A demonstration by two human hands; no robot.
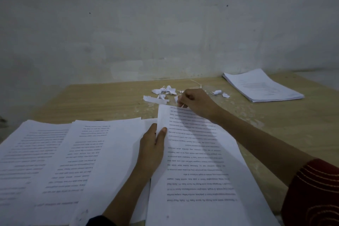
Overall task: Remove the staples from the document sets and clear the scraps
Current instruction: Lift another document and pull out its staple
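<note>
Printed white document set (198,161) lies flat on a pale, grainy wooden table (293,134). The left hand (152,145) pinches its left edge and the right hand (194,101) pinches its far corner, beside curled, torn paper scraps (163,91).

Printed document set (201,161) at front, torn white scraps (163,90) (small, crumpled) just beyond it.

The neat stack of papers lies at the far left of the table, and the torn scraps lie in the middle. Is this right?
Not quite. The head view shows the stack at the far right of the table; the scraps do lie in the middle.
</note>
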